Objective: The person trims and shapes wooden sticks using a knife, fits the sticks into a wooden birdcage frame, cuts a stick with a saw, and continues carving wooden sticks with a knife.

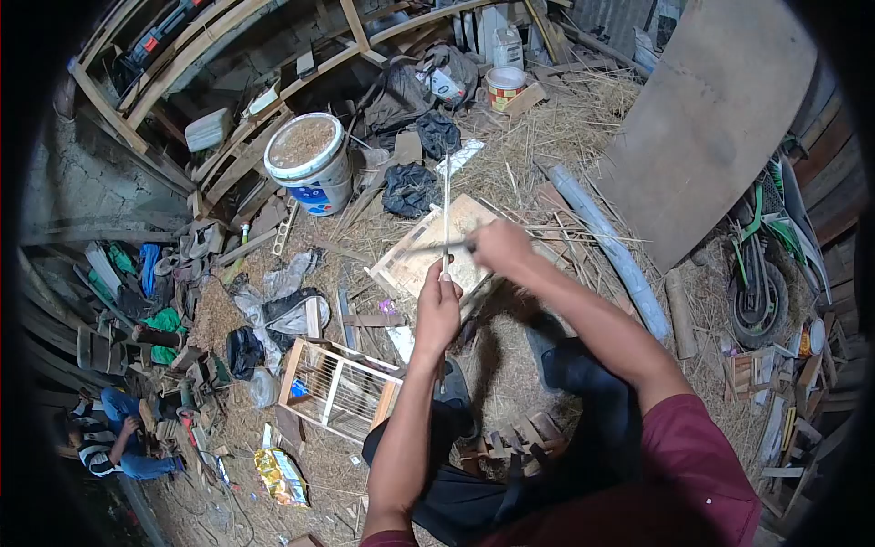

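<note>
My left hand (438,310) is closed around the lower end of a thin pale stick (447,196), which points away from me. In my closed right hand (501,247) is a knife, its dark blade (421,249) smeared by motion and lying across the stick just above my left fingers. From this view I cannot tell whether the blade touches the stick. Below both hands lies a light wooden board (470,215) with a small dark hole in it. Most of the knife's handle is hidden by my right fingers.
A wooden cage with thin bars (333,387) stands near my left knee. Beyond it is a white bucket (310,173). A grey pole (612,251) and a large leaning panel (711,109) are at the right, near a motorbike (761,264). Another person (123,433) sits far left.
</note>
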A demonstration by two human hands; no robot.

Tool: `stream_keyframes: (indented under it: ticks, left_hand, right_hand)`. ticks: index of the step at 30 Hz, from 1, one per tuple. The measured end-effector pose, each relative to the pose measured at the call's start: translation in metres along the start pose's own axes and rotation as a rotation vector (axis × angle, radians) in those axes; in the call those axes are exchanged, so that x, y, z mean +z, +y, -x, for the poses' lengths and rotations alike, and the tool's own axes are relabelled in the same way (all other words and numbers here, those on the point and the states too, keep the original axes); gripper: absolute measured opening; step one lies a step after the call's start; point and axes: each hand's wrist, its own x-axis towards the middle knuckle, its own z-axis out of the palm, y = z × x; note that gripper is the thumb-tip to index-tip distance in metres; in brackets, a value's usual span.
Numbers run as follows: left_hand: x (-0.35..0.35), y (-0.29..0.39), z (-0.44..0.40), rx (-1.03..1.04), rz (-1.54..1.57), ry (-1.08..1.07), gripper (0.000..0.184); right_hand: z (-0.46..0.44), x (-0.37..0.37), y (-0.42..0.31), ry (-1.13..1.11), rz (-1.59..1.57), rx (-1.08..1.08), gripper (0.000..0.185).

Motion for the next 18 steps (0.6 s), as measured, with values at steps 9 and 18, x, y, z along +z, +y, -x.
stream_keyframes:
  ticks: [9, 18]
  left_hand:
    - [0.016, -0.001, 0.021, 0.051, -0.454, 0.031, 0.033]
    - [0.018, -0.021, 0.052, 0.100, -0.414, -0.071, 0.030]
  right_hand:
    - [-0.032, 0.032, 0.039, 0.229, 0.097, 0.034, 0.023]
    - [-0.042, 0.031, 0.142, 0.352, 0.014, 0.528, 0.018]
